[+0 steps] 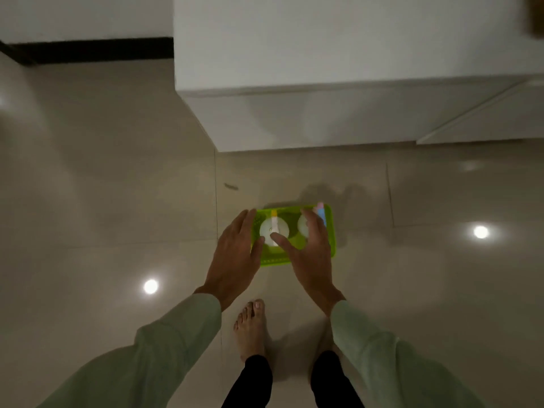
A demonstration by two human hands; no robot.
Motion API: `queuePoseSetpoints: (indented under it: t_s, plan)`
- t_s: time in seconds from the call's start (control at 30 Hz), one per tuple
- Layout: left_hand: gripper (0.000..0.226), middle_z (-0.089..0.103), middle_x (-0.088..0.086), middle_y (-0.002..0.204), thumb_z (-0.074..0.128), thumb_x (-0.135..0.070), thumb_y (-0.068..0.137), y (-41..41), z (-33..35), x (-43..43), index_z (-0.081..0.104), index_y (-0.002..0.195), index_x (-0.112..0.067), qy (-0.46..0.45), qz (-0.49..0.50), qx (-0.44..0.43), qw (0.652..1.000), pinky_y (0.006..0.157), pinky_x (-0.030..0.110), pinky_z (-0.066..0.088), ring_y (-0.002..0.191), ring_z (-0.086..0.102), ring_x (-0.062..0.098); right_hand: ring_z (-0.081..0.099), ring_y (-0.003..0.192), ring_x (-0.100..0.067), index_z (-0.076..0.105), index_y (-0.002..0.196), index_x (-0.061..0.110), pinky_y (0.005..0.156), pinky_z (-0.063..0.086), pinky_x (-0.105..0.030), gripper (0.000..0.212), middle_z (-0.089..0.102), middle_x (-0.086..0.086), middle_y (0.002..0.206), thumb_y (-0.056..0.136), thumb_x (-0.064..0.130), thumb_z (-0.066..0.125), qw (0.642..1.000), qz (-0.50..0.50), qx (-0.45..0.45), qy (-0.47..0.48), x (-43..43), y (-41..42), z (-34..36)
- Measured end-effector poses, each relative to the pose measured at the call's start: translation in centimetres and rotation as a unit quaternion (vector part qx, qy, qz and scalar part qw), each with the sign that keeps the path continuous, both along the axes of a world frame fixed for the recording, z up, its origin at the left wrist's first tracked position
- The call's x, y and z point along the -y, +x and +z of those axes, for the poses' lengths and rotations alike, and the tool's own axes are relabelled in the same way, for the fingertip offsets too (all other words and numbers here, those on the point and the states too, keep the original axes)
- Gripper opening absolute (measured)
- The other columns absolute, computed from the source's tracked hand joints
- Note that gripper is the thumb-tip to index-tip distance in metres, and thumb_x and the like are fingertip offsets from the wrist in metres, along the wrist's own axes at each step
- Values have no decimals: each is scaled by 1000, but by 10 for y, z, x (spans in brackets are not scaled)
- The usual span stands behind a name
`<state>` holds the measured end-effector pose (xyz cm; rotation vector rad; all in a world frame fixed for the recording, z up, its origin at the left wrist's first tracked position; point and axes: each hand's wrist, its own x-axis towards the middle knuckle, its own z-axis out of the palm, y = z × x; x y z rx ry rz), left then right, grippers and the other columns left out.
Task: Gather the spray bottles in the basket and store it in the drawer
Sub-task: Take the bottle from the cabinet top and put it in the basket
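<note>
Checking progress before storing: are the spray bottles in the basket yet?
In. Two white bottles stand upright inside the green basket, seen from above, on the floor.

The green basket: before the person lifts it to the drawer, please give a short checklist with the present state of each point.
1. Spray bottles inside the green basket: ok, two seen.
2. Bottles upright: ok.
3. Left hand at basket's left edge: ok.
4. Right hand grip closed on basket: not ok, fingers spread above it.
5. Drawer of the white cabinet open: cannot tell.
</note>
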<state>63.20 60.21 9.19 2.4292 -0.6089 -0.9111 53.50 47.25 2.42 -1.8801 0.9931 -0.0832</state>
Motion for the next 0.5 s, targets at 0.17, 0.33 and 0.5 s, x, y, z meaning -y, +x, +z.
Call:
queuePoseSetpoints:
  t_s: [0.17, 0.33, 0.5]
  plan:
    - [59, 22, 1, 165, 43, -33, 104, 4, 90, 40, 20, 157, -22, -42, 19, 35, 998, 122, 28, 19, 151, 22, 17, 52, 132, -16, 51, 137, 26, 103, 50, -44, 63, 51, 4, 141, 86, 58, 67, 995, 14, 85, -57, 63, 22, 111]
    - [58, 24, -1, 164, 45, -32, 103, 36, 157, 82, 22, 156, -24, -89, 24, 98, 991, 123, 34, 25, 149, 28, 17, 48, 133, -6, 50, 135, 35, 103, 50, -42, 55, 49, 15, 141, 87, 57, 65, 988, 19, 135, -72, 118, 68, 195]
    - [58, 24, 1, 164, 44, -32, 104, 99, 195, 135, 22, 156, -21, -138, 22, 150, 979, 124, 37, 24, 152, 22, 16, 49, 128, -9, 49, 133, 36, 101, 50, -44, 56, 50, 18, 137, 85, 59, 67, 982, -11, 160, -96, 170, 130, 244]
